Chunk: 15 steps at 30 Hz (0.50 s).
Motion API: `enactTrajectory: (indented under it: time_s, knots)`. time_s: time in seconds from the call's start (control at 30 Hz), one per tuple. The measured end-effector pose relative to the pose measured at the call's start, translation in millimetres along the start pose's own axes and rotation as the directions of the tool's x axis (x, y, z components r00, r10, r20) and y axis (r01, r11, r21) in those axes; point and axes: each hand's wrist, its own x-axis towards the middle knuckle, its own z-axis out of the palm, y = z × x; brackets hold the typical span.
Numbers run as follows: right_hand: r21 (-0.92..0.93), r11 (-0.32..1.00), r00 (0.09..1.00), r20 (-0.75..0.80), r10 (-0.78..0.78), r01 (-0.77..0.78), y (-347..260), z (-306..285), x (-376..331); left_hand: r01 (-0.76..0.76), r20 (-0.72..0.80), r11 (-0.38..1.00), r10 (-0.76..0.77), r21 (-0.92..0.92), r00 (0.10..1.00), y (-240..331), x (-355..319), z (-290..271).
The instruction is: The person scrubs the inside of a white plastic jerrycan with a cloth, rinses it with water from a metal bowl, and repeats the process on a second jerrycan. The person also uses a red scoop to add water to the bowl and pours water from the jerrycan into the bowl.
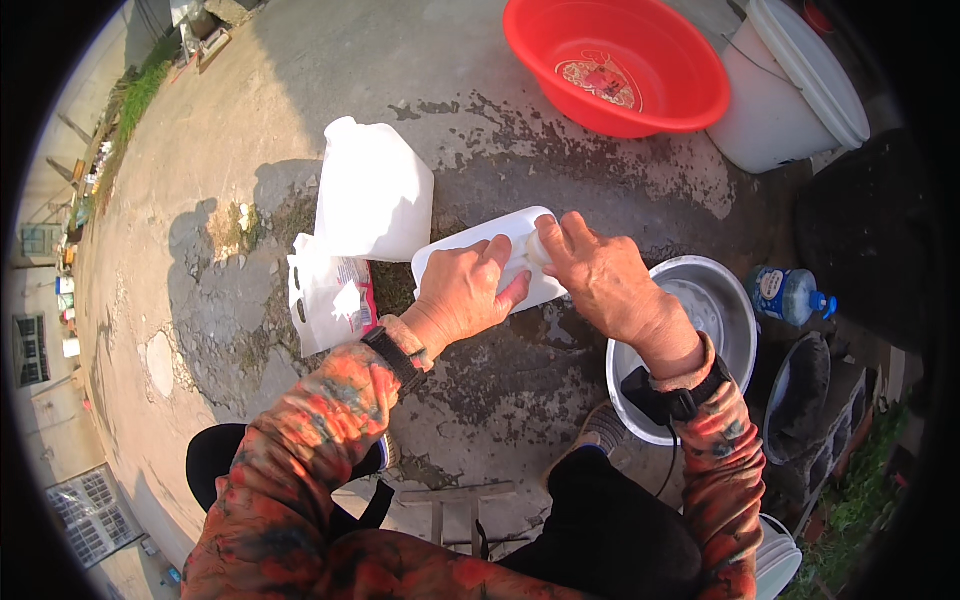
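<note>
A white plastic jug (500, 228) lies between my hands, a little above the wet ground. My left hand (464, 292) is closed on the jug's near left side, its thumb pointing toward the neck. The fingers of my right hand (602, 280) curl around a round white cap (538, 250) on the jug. Whether the cap is loose cannot be seen. A second, larger white jug (376, 195) stands just beyond my left hand. Against it lies a white plastic pouch (330, 292) with a handle cut-out and a pink edge.
Right of my right wrist sits a metal basin (738, 345), with a blue-labelled pump bottle (783, 295) beside it. Farther off are a red basin (690, 85) and a lidded white bucket (765, 105). Dark containers line the right side. A low stool (455, 496) shows between my legs.
</note>
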Motion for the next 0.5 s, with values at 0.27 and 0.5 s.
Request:
enactTrajectory:
  time_s: [0.27,0.5]
  knots:
    - [-0.032,0.987,0.983,0.091,0.159,-0.157,2,3,9,-0.014,0.014,1.0,0.014,-0.01,1.0,-1,2,-1]
    - [0.075,0.995,0.998,0.013,0.069,-0.07,8,2,-3,-0.037,-0.02,0.999,0.037,-0.001,0.999,-2,-2,3]
